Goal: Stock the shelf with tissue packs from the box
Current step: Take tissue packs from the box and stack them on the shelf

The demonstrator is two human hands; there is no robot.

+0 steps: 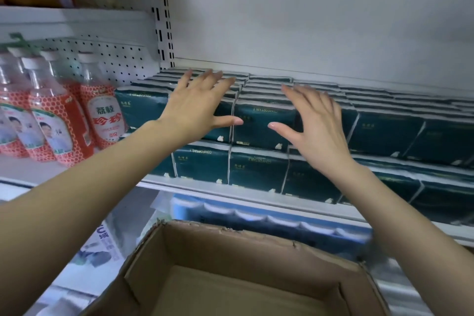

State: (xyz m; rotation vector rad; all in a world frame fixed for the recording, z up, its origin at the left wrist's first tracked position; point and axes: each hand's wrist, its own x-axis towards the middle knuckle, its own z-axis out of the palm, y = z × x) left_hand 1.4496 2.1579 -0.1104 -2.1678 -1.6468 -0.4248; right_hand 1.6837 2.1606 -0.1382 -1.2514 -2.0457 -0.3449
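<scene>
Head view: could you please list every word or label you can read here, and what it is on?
"COMFORTABLE", upside down, on the dark green tissue packs.
"荔枝" on the rightmost red-labelled bottle; the bigger red characters below look like "珍珍".
Small pale print on the pack fronts: too blurred to read.
Print on the pale packaging at lower left: too blurred.

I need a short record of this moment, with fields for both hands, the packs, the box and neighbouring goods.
left hand: open, fingers spread, at the upper tier
right hand: open, fingers spread, same tier
tissue packs: dark green, two tiers on the shelf
cardboard box: below the shelf, no packs visible inside
bottles: red labels, left of the packs
</scene>
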